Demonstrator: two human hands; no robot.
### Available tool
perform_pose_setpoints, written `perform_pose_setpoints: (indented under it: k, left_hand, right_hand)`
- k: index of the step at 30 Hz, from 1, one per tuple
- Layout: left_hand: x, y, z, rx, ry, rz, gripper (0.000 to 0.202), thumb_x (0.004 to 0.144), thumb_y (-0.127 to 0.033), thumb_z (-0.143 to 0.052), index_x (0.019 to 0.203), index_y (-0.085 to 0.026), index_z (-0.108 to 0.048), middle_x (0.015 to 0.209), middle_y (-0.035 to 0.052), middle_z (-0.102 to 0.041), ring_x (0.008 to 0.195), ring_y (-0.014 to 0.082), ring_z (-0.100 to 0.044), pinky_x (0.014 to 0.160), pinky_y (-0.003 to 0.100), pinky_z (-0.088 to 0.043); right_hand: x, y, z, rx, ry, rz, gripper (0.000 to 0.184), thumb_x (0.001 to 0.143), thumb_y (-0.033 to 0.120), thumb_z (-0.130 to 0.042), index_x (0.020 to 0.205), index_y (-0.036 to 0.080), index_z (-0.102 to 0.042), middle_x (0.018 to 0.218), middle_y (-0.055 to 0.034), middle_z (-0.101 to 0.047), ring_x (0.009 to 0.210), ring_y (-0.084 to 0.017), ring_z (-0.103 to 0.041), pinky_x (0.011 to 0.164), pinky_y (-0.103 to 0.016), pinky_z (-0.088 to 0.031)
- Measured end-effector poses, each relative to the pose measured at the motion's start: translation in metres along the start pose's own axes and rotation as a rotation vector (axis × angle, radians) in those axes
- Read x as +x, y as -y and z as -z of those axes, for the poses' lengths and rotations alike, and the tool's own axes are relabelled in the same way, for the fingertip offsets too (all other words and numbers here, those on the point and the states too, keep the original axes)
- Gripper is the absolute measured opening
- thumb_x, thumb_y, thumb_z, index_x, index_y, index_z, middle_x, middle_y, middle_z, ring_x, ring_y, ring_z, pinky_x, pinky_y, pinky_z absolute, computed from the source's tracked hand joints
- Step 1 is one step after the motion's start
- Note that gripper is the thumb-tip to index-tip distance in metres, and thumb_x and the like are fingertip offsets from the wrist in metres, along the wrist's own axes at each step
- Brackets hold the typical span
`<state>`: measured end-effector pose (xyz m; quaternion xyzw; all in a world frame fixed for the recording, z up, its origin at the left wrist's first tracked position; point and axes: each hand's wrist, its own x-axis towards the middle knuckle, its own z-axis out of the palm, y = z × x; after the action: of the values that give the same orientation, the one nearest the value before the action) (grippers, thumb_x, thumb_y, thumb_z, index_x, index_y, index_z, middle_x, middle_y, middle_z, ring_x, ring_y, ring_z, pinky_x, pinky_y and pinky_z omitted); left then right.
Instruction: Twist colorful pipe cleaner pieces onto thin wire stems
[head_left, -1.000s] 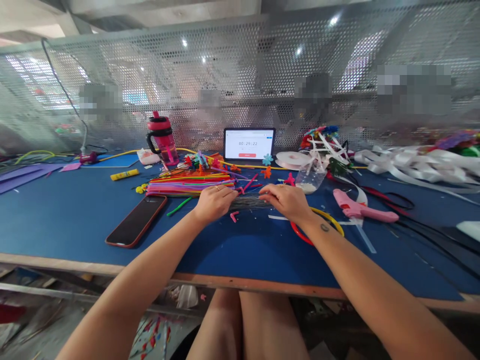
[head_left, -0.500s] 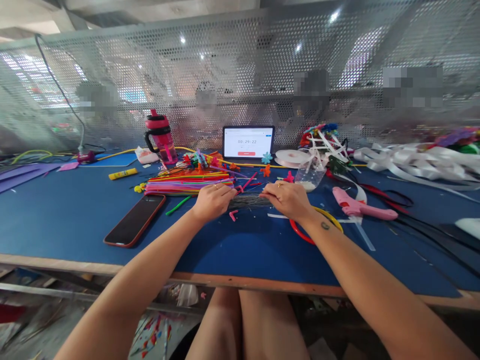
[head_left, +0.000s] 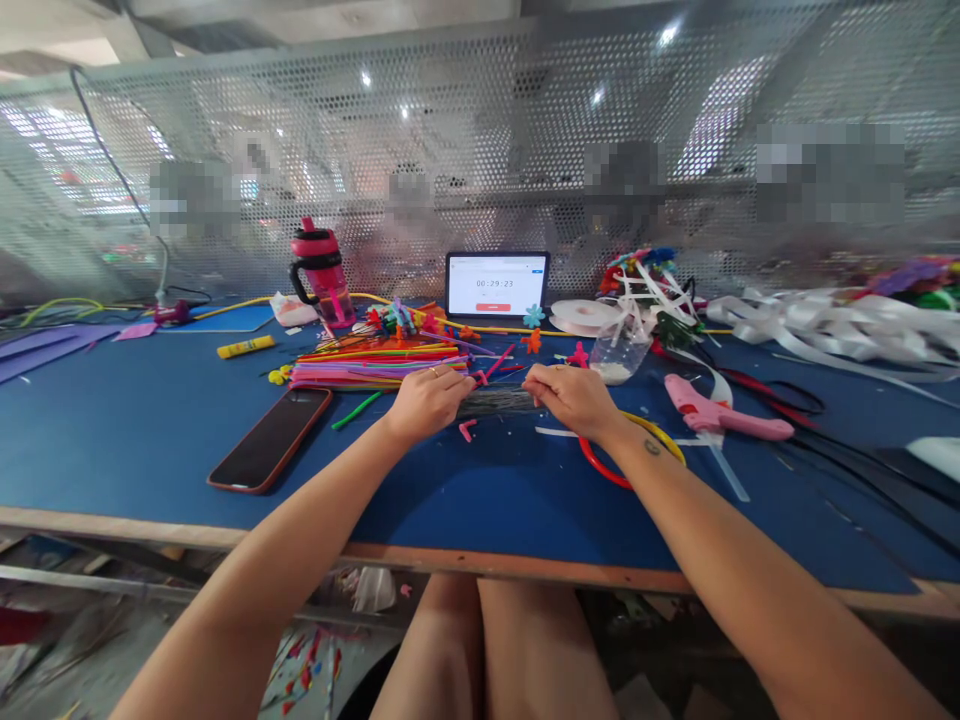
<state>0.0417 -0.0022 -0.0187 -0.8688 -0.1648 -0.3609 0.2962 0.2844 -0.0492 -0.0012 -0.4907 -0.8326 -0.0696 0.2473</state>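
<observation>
My left hand (head_left: pixel 429 402) is closed in a pinch, with a short bent pink pipe cleaner (head_left: pixel 482 378) at its fingertips. Across a small gap, my right hand (head_left: pixel 576 400) has its fingers curled together; whatever they hold is too small or hidden to make out. Thin grey wires (head_left: pixel 495 403) lie on the table between and below both hands. Just in front of them rests another bent pink piece (head_left: pixel 466 431). Beside my left hand is a bundle of coloured pipe cleaners (head_left: pixel 360 370). A red and yellow ring (head_left: pixel 600 470) lies partly under my right forearm.
A phone (head_left: pixel 271 440) and a green pipe cleaner (head_left: pixel 356 411) lie left. Behind stand a pink bottle (head_left: pixel 327 285) and a tablet (head_left: pixel 497 284) showing a timer. Right are a pink glue gun (head_left: pixel 724 412), a ribbon roll (head_left: pixel 585 318) and white ribbons (head_left: pixel 825 325). Perforated metal panel (head_left: pixel 480 150) at back.
My right hand has shifted very slightly to the right, and its fingers are curled in more. My left hand stays in place with the pink pipe cleaner.
</observation>
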Motion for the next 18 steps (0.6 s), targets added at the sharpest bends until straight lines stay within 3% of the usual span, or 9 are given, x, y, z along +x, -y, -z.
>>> perform_pose_setpoints:
  k: [5, 11, 15, 18]
  left_hand:
    - [-0.001, 0.001, 0.000, -0.014, -0.008, -0.004, 0.020, 0.084, -0.014, -0.045, 0.096, -0.015, -0.062, 0.083, 0.0036, -0.068, 0.077, 0.0132, -0.063, 0.070, 0.025, -0.052]
    - [0.000, 0.000, 0.001, 0.005, -0.005, -0.022, 0.020, 0.082, -0.013, -0.046, 0.095, -0.015, -0.062, 0.085, 0.0039, -0.069, 0.077, 0.0139, -0.063, 0.069, 0.024, -0.052]
    - [-0.001, 0.000, 0.001, 0.012, 0.025, -0.010, 0.022, 0.083, -0.013, -0.044, 0.096, -0.016, -0.062, 0.086, 0.0043, -0.068, 0.078, 0.0135, -0.063, 0.071, 0.024, -0.051]
    - [-0.002, 0.000, 0.000, -0.004, 0.030, -0.002, 0.022, 0.083, -0.013, -0.044, 0.096, -0.016, -0.062, 0.085, 0.0042, -0.068, 0.079, 0.0134, -0.063, 0.070, 0.024, -0.050]
  right_hand:
    - [-0.001, -0.002, 0.004, 0.134, 0.085, -0.041, 0.038, 0.093, 0.040, -0.028, 0.075, 0.021, -0.055, 0.065, 0.0022, -0.066, 0.066, -0.012, -0.060, 0.058, -0.023, -0.034]
    - [-0.003, -0.004, 0.005, 0.117, -0.087, -0.115, 0.037, 0.091, 0.046, -0.030, 0.098, 0.024, -0.058, 0.074, 0.0019, -0.068, 0.069, -0.013, -0.060, 0.060, -0.023, -0.036]
    - [-0.003, 0.003, 0.001, 0.013, -0.119, -0.017, 0.032, 0.084, 0.051, -0.047, 0.093, 0.024, -0.061, 0.074, 0.0013, -0.067, 0.070, -0.013, -0.059, 0.059, -0.023, -0.035]
    - [-0.002, 0.005, -0.002, -0.060, -0.101, 0.054, 0.030, 0.088, 0.044, -0.042, 0.085, 0.023, -0.063, 0.069, 0.0000, -0.065, 0.073, -0.014, -0.059, 0.059, -0.023, -0.033]
